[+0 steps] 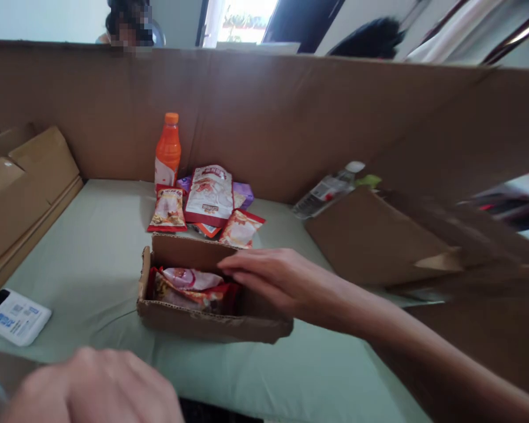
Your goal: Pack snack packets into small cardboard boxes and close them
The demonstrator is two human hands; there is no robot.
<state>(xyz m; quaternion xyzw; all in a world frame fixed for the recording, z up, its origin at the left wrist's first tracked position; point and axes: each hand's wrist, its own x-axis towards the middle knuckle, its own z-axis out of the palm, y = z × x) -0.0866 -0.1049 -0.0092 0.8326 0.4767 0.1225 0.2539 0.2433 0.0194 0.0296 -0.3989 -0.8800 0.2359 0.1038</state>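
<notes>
A small open cardboard box (216, 326) stands on the pale green cloth, with several snack packets (191, 288) in red, white and pink wrapping in its left part. My right hand (264, 273) reaches over the box's right part, fingers stretched out and close together, and nothing shows in it. Its fingertips are by the packets; whether they touch is unclear. At the lower left, near the camera, is my left hand (97, 390), knuckles up and blurred, with its fingers hidden.
Behind the box are an orange drink bottle (168, 150), a white-and-red pouch (210, 194) and snack packets (167, 208). A clear bottle (328, 191) leans against cardboard (374, 235) at right. A phone (17, 317) lies left. Tall cardboard walls (268, 117) stand behind; a person is beyond.
</notes>
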